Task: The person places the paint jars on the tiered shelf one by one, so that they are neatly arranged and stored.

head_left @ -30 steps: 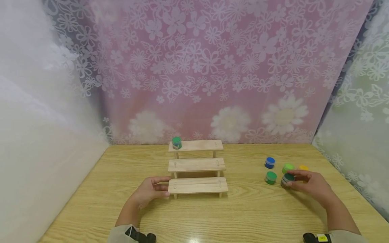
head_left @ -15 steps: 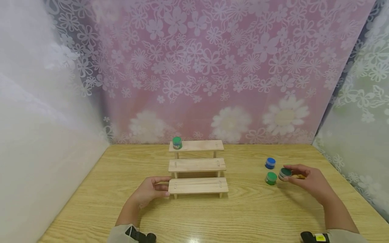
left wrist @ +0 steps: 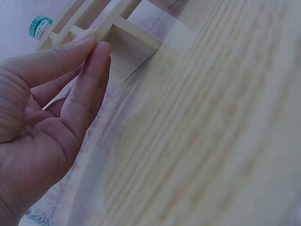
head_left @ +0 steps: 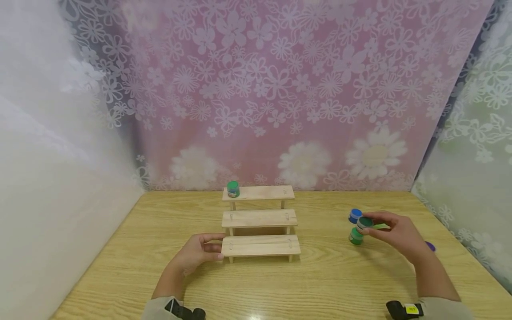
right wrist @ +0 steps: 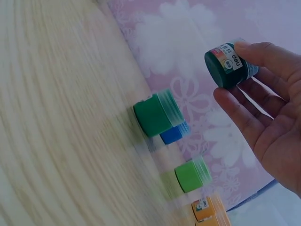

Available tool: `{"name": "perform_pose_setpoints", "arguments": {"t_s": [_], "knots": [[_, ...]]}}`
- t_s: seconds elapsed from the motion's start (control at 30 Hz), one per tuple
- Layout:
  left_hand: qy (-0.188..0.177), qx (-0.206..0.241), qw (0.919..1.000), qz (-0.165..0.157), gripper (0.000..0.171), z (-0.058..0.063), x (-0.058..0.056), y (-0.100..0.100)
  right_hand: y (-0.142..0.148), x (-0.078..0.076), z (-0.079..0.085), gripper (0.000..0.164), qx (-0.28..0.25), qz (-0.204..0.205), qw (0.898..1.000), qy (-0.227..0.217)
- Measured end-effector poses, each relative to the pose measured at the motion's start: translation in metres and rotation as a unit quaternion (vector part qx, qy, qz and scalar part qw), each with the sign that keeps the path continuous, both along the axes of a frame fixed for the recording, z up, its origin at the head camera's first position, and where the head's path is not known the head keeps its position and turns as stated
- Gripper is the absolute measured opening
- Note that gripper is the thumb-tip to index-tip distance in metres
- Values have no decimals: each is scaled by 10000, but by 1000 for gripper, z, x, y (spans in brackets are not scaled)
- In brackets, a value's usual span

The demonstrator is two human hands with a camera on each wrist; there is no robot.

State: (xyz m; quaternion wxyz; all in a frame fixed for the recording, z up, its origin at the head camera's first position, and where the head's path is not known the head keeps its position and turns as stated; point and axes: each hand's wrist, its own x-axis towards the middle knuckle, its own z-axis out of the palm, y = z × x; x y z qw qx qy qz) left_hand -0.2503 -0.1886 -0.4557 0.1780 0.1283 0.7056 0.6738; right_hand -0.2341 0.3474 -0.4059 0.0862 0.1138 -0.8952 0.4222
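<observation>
A three-step wooden stand (head_left: 260, 245) stands mid-table, with a green paint jar (head_left: 233, 190) at the left end of its top step. At the lowest step's left end, my left hand (head_left: 196, 251) pinches the board's edge between thumb and fingertips, as the left wrist view shows up close. My right hand (head_left: 400, 233) grips a dark green paint jar (right wrist: 225, 66) between thumb and fingers, tilted and lifted off the table. In the head view this jar overlaps a green jar (head_left: 356, 237) and sits close by a blue jar (head_left: 354, 216).
A light green jar (right wrist: 192, 175) and orange jars (right wrist: 207, 209) stand on the table near my right hand. A purple lid (head_left: 430, 246) shows beside my right wrist. A pink floral sheet (head_left: 264, 111) rises behind the table; pale sheets flank both sides.
My right hand has lifted the dark green jar from among the others and carried it left, over towards the green and blue jars. My left hand has stayed at the stand.
</observation>
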Motion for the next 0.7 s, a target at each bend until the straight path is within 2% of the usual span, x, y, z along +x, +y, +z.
{"name": "perform_pose_setpoints", "arguments": {"t_s": [0.23, 0.7], "knots": [[22, 35, 10000, -34, 64, 0, 1, -1, -10, -4, 4, 45, -178, 151, 9997, -40], [22, -24, 10000, -34, 64, 1, 2, -1, -27, -12, 23, 44, -261, 498, 9984, 63]]}}
